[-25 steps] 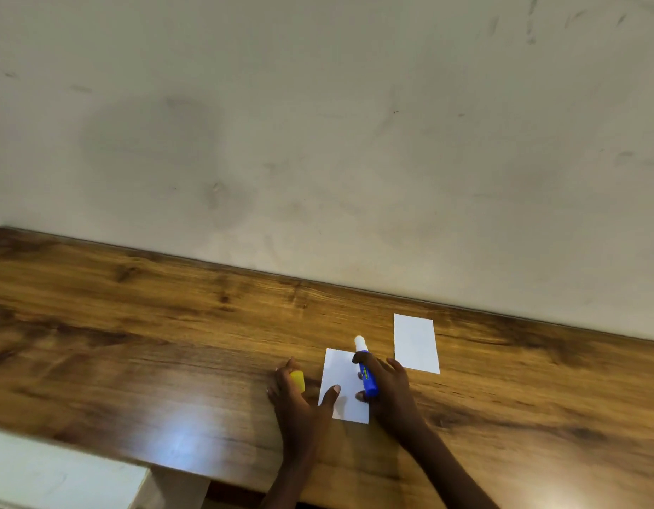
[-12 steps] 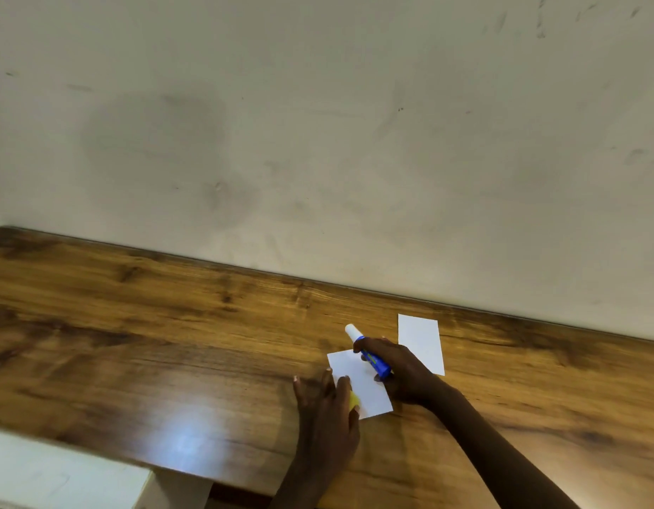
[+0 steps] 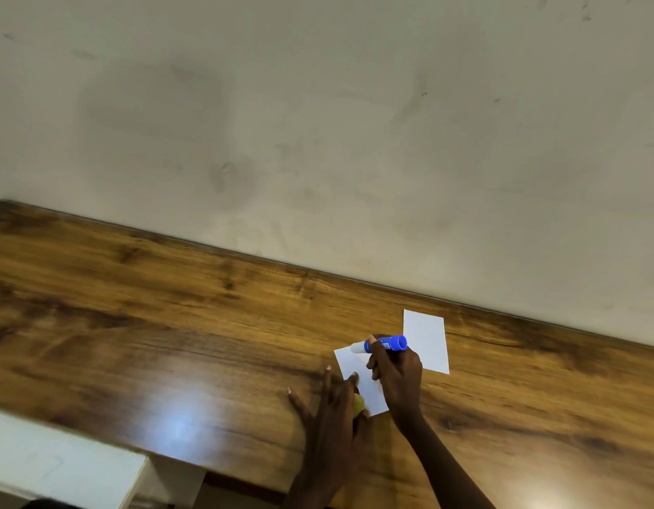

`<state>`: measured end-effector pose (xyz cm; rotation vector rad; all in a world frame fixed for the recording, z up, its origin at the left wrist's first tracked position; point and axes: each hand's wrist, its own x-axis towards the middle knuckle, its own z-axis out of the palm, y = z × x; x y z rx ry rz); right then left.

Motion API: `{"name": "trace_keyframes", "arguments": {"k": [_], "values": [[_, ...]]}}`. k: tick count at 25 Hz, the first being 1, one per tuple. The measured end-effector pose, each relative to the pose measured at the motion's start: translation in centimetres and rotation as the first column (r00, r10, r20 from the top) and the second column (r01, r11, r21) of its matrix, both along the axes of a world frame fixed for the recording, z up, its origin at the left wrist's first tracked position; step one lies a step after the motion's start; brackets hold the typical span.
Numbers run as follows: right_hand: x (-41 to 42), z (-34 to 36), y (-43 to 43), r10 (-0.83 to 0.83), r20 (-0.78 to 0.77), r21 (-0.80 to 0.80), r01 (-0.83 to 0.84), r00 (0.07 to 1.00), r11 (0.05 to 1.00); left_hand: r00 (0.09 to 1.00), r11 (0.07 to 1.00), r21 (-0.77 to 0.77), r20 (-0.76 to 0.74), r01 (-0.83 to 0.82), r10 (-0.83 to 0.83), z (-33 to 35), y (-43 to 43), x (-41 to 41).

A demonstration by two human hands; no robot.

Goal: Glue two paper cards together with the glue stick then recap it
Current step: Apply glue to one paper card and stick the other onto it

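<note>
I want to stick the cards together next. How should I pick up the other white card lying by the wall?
The far white paper card lies flat on the wooden table, so it likely can't be pinched from above. Come from its free right side, slide a fingertip under that long edge, then pinch there.

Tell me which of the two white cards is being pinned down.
The nearer card, pinned by the left hand beneath the glue stick; the far card lies untouched.

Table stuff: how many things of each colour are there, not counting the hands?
White: 2, the near paper card and the far paper card
Blue: 1, the glue stick
Yellow: 1, the cap
Total: 4
</note>
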<state>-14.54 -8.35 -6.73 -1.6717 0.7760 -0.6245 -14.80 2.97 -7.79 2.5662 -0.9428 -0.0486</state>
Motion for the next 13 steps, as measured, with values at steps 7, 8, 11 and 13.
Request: {"name": "trace_keyframes", "arguments": {"k": [7,8,11,13], "values": [[1.4,0.4,-0.9,0.139,-0.199,-0.217,-0.182,0.970,0.959,0.986,0.983,-0.154,-0.151,-0.097,0.074,-1.5,-0.4,0.2],[1.7,0.5,-0.9,0.154,-0.204,-0.232,-0.201,0.967,0.952,0.983,0.983,-0.157,-0.172,-0.097,0.070,-1.7,-0.4,0.2],[2.3,0.8,-1.0,0.209,-0.210,-0.280,-0.263,0.955,0.923,0.991,0.974,-0.208,-0.113,-0.093,0.070,-1.4,-0.4,0.2],[2.6,0.9,-0.9,0.241,-0.227,-0.299,-0.303,0.944,0.905,0.991,0.978,-0.189,-0.108,-0.093,0.073,-1.4,-0.4,0.2]]}}
